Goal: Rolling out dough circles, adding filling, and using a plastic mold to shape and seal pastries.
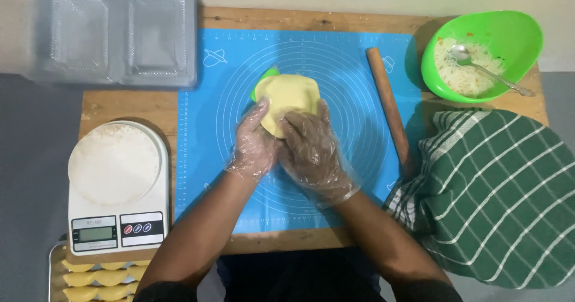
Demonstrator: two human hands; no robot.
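While your left hand [254, 143] is curling its gloved fingers against the lower left edge of the yellow dough round [287, 101], your right hand [311, 149] is pressing down beside it, fingers spread loosely and resting on the round's lower right edge. Both hands are wearing thin clear plastic gloves, and they are sitting close together, touching or nearly touching at the thumbs, neither one fully closed. The dough is lying over a green mould [263, 80], of which only a sliver is peeking out at the upper left, and the two are resting near the middle of the blue baking mat [227, 176] with its printed rings. To your right, a wooden rolling pin [389, 107] is lying lengthwise on the mat, and beyond it a green bowl [515, 32] is holding a pale filling with a metal spoon [479, 65] in it. A green checked cloth [491, 200] is covering something at the table's near right corner. On your left, a white kitchen scale [117, 188] is carrying a floury white disc, clear plastic containers [117, 32] are sitting at the far corner, and folded yellow pastries [99, 275] are lining a tray below the scale.
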